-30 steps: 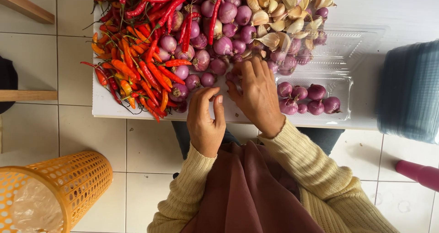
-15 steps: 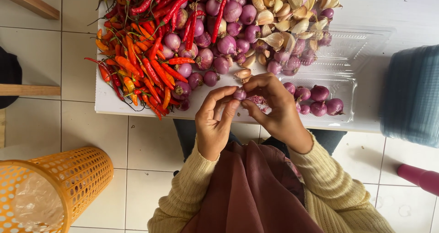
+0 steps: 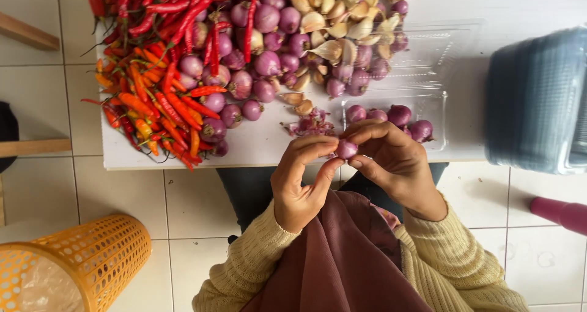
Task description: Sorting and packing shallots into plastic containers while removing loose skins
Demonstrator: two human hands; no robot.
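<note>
Risk: the small round purple shallot (image 3: 347, 148), held over the near edge of the white tabletop (image 3: 263, 147), could slip to the tiled floor if papery skin gives way under a fingertip-only grip. Left hand (image 3: 304, 180) & right hand (image 3: 391, 165) are both curled nearly closed, pinching it w/ thumb and forefingers. Loose purple peelings (image 3: 310, 125) lie just beyond, w/ a clear plastic tray (image 3: 437, 119) of peeled shallots to the right.

Two hands, left hand (image 3: 301, 183) and right hand (image 3: 394, 162), one peeled shallot (image 3: 347, 148) between them, one clear plastic tray (image 3: 437, 113) with four shallots (image 3: 391, 115), one orange basket (image 3: 73, 266).
</note>
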